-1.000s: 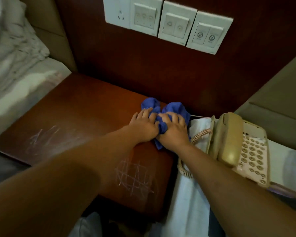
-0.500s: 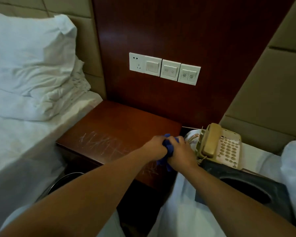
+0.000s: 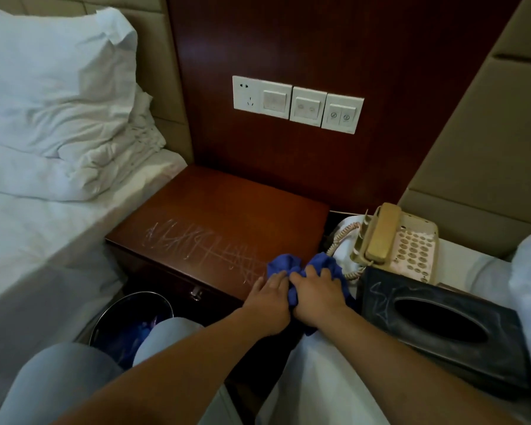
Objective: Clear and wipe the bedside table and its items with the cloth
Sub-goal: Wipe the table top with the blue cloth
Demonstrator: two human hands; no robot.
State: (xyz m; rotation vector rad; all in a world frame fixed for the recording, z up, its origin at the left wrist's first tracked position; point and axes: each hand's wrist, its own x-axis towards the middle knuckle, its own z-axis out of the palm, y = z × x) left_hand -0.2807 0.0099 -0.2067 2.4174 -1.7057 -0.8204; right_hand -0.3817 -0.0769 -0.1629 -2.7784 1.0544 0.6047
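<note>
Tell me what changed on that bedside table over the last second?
Both hands, left hand and right hand, drew the blue cloth from the back of the table to its front right corner. Nothing was let go: both grip the cloth as before. The phone and tissue box lie on the bed beside it, and the white scribbles remain unwiped.

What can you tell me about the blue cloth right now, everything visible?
The blue cloth is a soft, deep-blue rag, bunched into crumpled folds rather than spread flat. It sits at the front right corner of the bedside table, beside the white scribble marks. The left hand and right hand both press down on it side by side, fingers curled into the fabric. Two lumps bulge out beyond the fingers, and a tail hangs over the table's front edge beneath the right wrist.
</note>
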